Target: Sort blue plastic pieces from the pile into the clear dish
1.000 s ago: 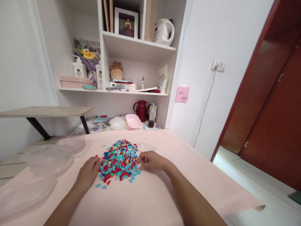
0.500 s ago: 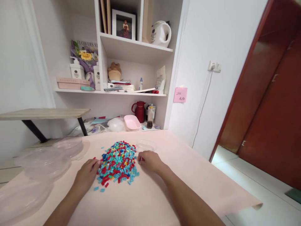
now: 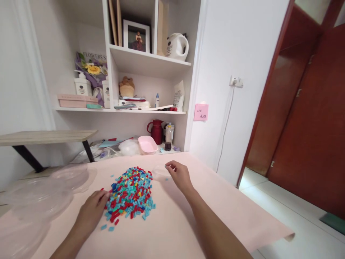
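Observation:
A heap of small toy building bricks [image 3: 132,194] in light blue, red, dark blue, green and yellow lies on the pink-covered table. At its left edge rests my left hand [image 3: 93,207], fingers curled together against the bricks; whether it holds one is hidden. My right hand [image 3: 180,176] is raised to the right of the heap, thumb and fingers pinched beside a clear plastic dish [image 3: 159,173]. A speck of light blue shows at its fingertips, too small to name for sure. One light blue brick [image 3: 166,178] is below that hand, near the dish's edge.
Several clear plastic containers [image 3: 40,196] stand on the left. Behind the table are a pink basin [image 3: 147,145], a red jug [image 3: 156,132] and a bottle of dark liquid [image 3: 168,138]. A small wooden stand [image 3: 48,136] rises at the back left.
My right hand has moved from the heap's right edge up and right to the clear dish. My left hand stays at the heap's left edge. The camera view has shifted slightly.

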### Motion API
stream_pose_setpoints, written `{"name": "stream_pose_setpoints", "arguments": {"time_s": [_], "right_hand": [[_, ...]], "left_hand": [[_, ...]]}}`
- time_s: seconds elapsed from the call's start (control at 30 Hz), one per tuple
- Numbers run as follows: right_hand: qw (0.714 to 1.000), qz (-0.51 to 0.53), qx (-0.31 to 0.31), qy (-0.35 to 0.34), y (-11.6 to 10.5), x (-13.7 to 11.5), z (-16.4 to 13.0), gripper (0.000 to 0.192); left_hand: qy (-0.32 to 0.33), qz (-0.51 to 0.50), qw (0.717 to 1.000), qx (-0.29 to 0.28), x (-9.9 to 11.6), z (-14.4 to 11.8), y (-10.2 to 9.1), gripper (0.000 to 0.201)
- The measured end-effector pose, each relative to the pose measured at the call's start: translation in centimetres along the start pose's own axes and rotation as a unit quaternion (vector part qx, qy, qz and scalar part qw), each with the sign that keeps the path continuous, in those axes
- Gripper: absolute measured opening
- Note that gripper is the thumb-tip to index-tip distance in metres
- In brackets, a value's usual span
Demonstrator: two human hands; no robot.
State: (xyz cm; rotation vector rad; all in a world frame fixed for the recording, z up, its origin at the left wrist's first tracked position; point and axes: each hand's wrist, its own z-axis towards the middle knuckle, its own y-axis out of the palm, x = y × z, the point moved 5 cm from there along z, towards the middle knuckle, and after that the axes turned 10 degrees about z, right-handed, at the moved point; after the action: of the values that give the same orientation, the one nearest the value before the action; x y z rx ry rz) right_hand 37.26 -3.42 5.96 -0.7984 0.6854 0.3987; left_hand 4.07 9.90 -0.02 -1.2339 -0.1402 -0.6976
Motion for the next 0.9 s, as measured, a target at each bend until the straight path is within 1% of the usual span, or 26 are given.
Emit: {"name": "stream_pose_setpoints", "arguments": {"time_s": [0.1, 0.37, 0.5, 0.63, 0.77, 0.83, 0.9], "right_hand": [[0.999, 0.012, 0.025, 0.018, -0.3, 0.9, 0.2, 0.028], [0.996, 0.043, 0.053, 0.056, -0.7, 2.0, 0.4, 0.031], [0.994, 0.067, 0.069, 0.058, -0.9, 2.3, 0.3, 0.033], [0.99, 0.106, 0.084, 0.044, -0.9, 1.9, 0.2, 0.037], [0.986, 0.153, 0.059, 0.021, -0.3, 1.1, -0.1, 0.038], [0.984, 0.176, 0.03, 0.013, 0.2, 0.5, -0.2, 0.035], [0.98, 0.2, -0.017, 0.011, 0.9, -0.1, -0.5, 0.032]], "left_hand": [[-0.001, -0.001, 1.0, 0.002, 0.0, 0.0, -0.1, 0.03], [-0.002, -0.002, 1.0, -0.005, 0.0, 0.1, 0.1, 0.032], [-0.004, -0.002, 1.0, -0.01, -0.1, 0.0, 0.2, 0.032], [-0.004, -0.003, 1.0, -0.013, -0.1, 0.0, 0.2, 0.033], [0.002, -0.006, 1.0, -0.011, 0.0, -0.1, 0.2, 0.035], [0.004, -0.007, 1.0, -0.009, 0.0, -0.1, 0.2, 0.035], [0.007, -0.006, 1.0, -0.005, 0.1, -0.2, 0.1, 0.035]]}}
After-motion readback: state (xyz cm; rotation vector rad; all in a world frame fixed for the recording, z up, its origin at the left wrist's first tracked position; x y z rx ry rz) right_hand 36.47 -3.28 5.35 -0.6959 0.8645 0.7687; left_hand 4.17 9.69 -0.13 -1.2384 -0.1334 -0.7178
